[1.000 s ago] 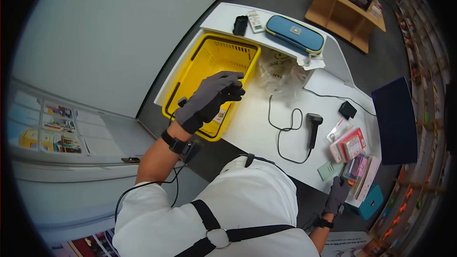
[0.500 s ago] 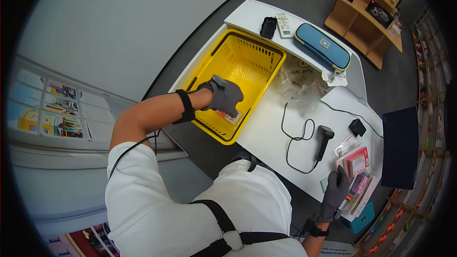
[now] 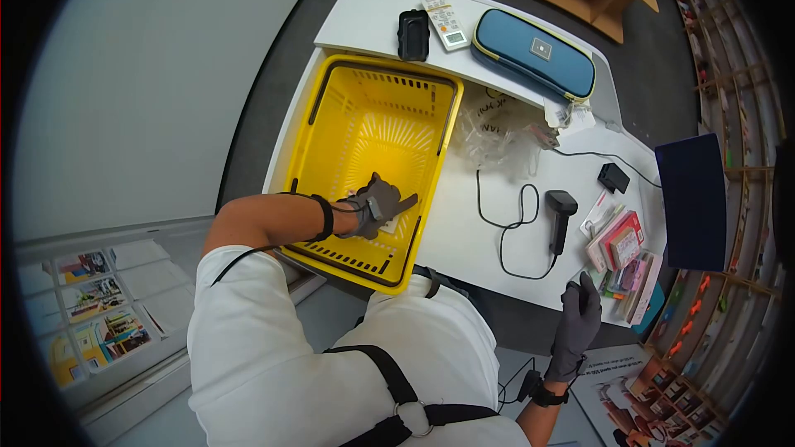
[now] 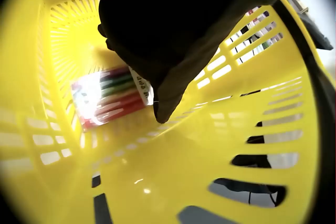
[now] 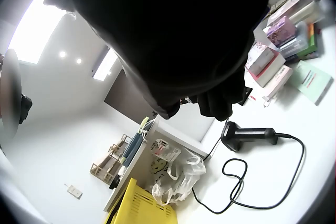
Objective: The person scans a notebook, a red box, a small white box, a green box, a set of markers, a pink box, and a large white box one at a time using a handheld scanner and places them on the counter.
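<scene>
Inside the yellow basket [image 3: 302, 157], my gloved left hand [image 3: 377, 207] reaches low, its fingers spread apart. By its fingertips in the left wrist view lies a clear pack of coloured sticks [image 4: 113, 98], with red, green and purple stripes; the hand's dark outline overlaps its white end. My gloved right hand [image 3: 577, 319] hovers off the counter's front edge, fingers loosely bent and holding nothing. Nearest to it is a pile of boxed stationery [image 3: 621, 248], with a pale green packet [image 5: 311, 81] beside it in the right wrist view.
A black barcode scanner [image 3: 561, 215] with a looping cable lies mid-counter. Behind it are a clear plastic bag [image 3: 501, 136] and a small black box [image 3: 613, 178]. A blue case [image 3: 534, 50], remote [image 3: 445, 23] and black holder [image 3: 413, 36] sit on the raised shelf. A monitor [image 3: 691, 203] stands right.
My left hand has gone from above the basket down into it. The right hand has drawn back from the stationery pile toward my body. The head view has shifted.
</scene>
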Demonstrator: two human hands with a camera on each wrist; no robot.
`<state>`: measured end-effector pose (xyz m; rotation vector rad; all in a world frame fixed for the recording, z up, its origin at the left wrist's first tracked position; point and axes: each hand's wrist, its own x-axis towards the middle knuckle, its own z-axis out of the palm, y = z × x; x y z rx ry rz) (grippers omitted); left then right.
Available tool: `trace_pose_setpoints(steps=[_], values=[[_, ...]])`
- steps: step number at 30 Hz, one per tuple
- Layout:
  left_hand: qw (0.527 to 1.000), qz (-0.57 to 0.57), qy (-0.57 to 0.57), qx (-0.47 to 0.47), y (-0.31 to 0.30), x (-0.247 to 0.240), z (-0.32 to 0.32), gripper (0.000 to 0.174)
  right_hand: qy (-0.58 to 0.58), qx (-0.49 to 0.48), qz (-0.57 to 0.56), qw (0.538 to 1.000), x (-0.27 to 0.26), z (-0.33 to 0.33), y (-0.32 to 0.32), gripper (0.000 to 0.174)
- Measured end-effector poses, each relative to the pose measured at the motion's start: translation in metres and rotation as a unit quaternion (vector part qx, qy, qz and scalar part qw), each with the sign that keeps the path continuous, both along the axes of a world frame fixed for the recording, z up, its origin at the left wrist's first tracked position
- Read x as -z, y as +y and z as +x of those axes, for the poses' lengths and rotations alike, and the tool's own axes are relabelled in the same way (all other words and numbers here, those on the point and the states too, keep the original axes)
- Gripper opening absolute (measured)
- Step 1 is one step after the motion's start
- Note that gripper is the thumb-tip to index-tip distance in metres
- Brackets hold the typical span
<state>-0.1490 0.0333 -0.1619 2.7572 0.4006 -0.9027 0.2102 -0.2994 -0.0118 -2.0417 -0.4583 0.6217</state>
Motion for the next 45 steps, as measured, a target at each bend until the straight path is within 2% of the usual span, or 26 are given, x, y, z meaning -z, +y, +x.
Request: trace_pose_setpoints(steps=[9, 11, 14, 15, 17, 18, 20, 21, 23, 24, 25, 26, 28, 30, 31, 34, 35, 38, 39, 41, 42, 43, 45], values=[[0.994, -0.003, -0.104, -0.024, -0.005, 0.110, -0.030, 0.060, 0.003, -0.004, -0.014, 1.000, -0.006, -0.017, 0.029, 0.041], [0.993, 0.001, -0.120, -0.019, 0.002, 0.085, -0.014, 0.059, 0.038, -0.002, -0.021, 0.999, -0.002, -0.017, 0.036, 0.041], [0.998, -0.024, 0.035, -0.050, 0.013, -0.039, 0.029, 0.085, 0.055, 0.000, -0.042, 0.998, 0.012, -0.010, 0.038, 0.042], [0.998, -0.020, 0.033, -0.047, 0.017, -0.041, 0.028, 0.085, 0.057, -0.001, -0.061, 0.996, 0.020, -0.005, 0.037, 0.043], [0.986, -0.070, -0.007, -0.151, 0.026, -0.043, 0.021, 0.085, 0.054, -0.001, -0.076, 0.996, 0.042, 0.000, 0.040, 0.044], [0.974, -0.098, -0.028, -0.200, 0.028, -0.043, 0.021, 0.085, 0.008, -0.018, -0.066, 0.998, 0.056, 0.004, 0.039, 0.049], [0.968, -0.111, -0.034, -0.221, 0.035, -0.060, 0.030, 0.086, -0.087, -0.049, -0.047, 0.994, 0.084, 0.017, 0.034, 0.060], [0.959, -0.124, -0.033, -0.251, 0.038, -0.072, 0.033, 0.087, -0.092, -0.045, -0.043, 0.994, 0.099, 0.024, 0.032, 0.060], [0.948, -0.127, -0.035, -0.289, 0.041, -0.083, 0.032, 0.088, -0.240, -0.092, -0.061, 0.964, 0.128, 0.039, 0.038, 0.070], [0.935, -0.126, -0.100, -0.316, 0.043, -0.087, 0.027, 0.090, -0.310, -0.118, -0.065, 0.941, 0.139, 0.046, 0.044, 0.075], [0.917, -0.122, -0.162, -0.342, 0.041, -0.094, 0.020, 0.091, -0.306, -0.125, -0.051, 0.942, 0.139, 0.049, 0.052, 0.075], [0.895, -0.116, -0.223, -0.368, 0.036, -0.102, 0.012, 0.093, -0.253, -0.130, -0.071, 0.956, 0.138, 0.052, 0.059, 0.077], [0.879, -0.091, -0.238, -0.403, 0.023, -0.125, 0.003, 0.093, -0.144, -0.141, -0.114, 0.973, 0.138, 0.057, 0.068, 0.079], [0.849, -0.069, -0.275, -0.446, 0.010, -0.159, 0.005, 0.094, -0.141, -0.160, -0.102, 0.972, 0.147, 0.065, 0.071, 0.076], [0.849, -0.056, -0.275, -0.449, 0.004, -0.180, 0.007, 0.094, -0.141, -0.171, -0.103, 0.970, 0.153, 0.069, 0.071, 0.073], [0.775, -0.107, -0.286, -0.554, -0.022, -0.237, 0.010, 0.092, -0.125, -0.193, -0.084, 0.970, 0.158, 0.081, 0.073, 0.068], [0.773, -0.096, -0.289, -0.557, -0.027, -0.242, 0.007, 0.092, -0.112, -0.197, -0.072, 0.971, 0.156, 0.086, 0.075, 0.065], [0.721, -0.100, -0.433, -0.531, -0.039, -0.254, -0.001, 0.091, -0.111, -0.209, -0.052, 0.970, 0.158, 0.097, 0.083, 0.059], [0.720, -0.091, -0.437, -0.531, -0.044, -0.259, 0.000, 0.091, -0.124, -0.211, -0.053, 0.968, 0.160, 0.101, 0.087, 0.057], [0.600, -0.281, -0.525, -0.534, -0.059, -0.270, 0.010, 0.092, -0.136, -0.214, -0.051, 0.966, 0.169, 0.105, 0.093, 0.055], [0.529, -0.372, -0.559, -0.520, -0.070, -0.275, 0.019, 0.093, -0.106, -0.223, -0.060, 0.967, 0.173, 0.109, 0.097, 0.051], [0.530, -0.371, -0.560, -0.518, -0.080, -0.280, 0.029, 0.093, -0.076, -0.229, -0.074, 0.967, 0.178, 0.112, 0.099, 0.046], [0.437, -0.501, -0.559, -0.495, -0.105, -0.291, 0.052, 0.093, -0.045, -0.233, -0.088, 0.967, 0.182, 0.115, 0.096, 0.042]])
